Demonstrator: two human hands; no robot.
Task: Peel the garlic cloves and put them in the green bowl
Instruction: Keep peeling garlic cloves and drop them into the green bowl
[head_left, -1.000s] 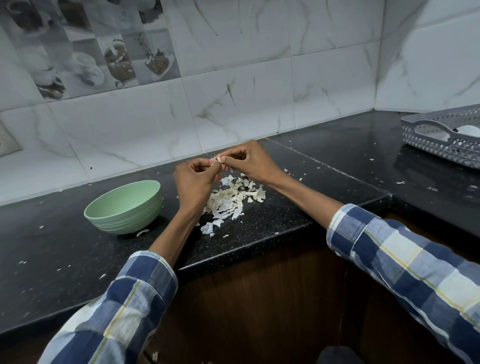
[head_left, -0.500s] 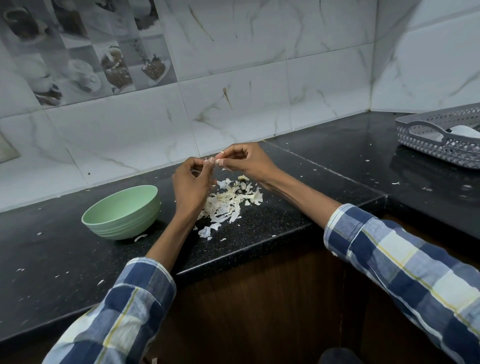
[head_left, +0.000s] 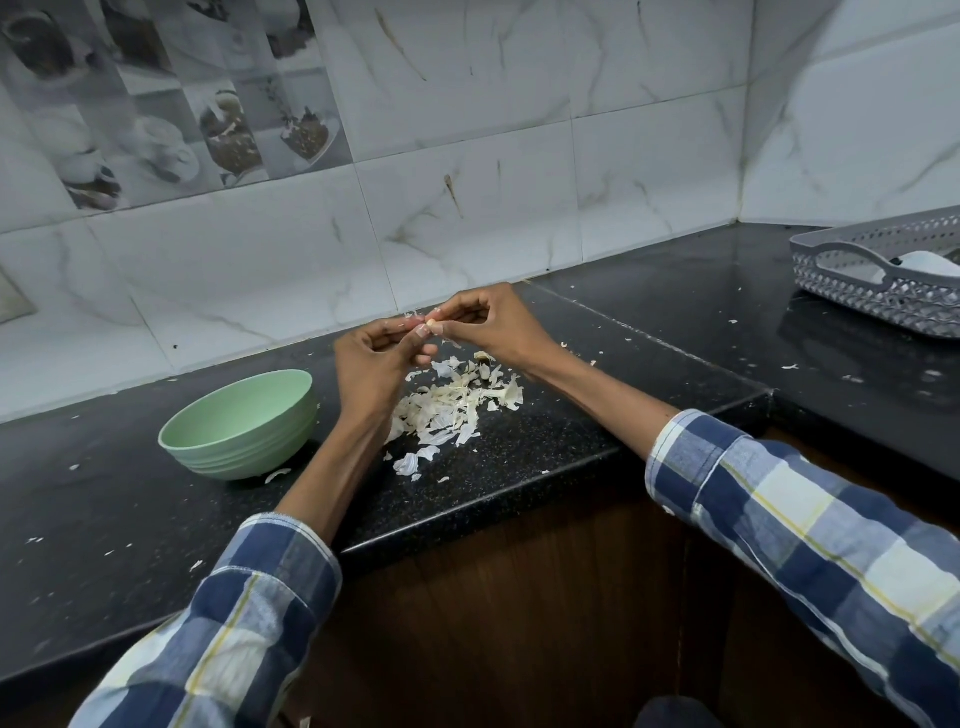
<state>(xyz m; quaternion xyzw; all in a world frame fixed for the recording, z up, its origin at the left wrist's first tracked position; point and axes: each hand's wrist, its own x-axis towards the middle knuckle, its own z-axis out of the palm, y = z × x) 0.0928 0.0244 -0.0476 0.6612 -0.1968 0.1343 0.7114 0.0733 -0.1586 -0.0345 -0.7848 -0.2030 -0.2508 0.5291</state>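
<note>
Both our hands meet above the peel pile (head_left: 457, 400), left hand (head_left: 371, 364) and right hand (head_left: 488, 325) pinching one garlic clove (head_left: 432, 326), so we should strip skin with short fingertip pulls before dropping it in the green bowl (head_left: 239, 423) just left.

Single head view, looking forward-down, close over black countertop (head_left: 519, 457) corner.

Black speckled countertop (head_left: 519, 447) running left to right and turning at the far right corner; white marble-pattern wall tiles (head_left: 467, 223) behind, with decorative picture tiles (head_left: 171, 119) far left; dark wooden cabinet front (head_left: 493, 597) near.
</note>
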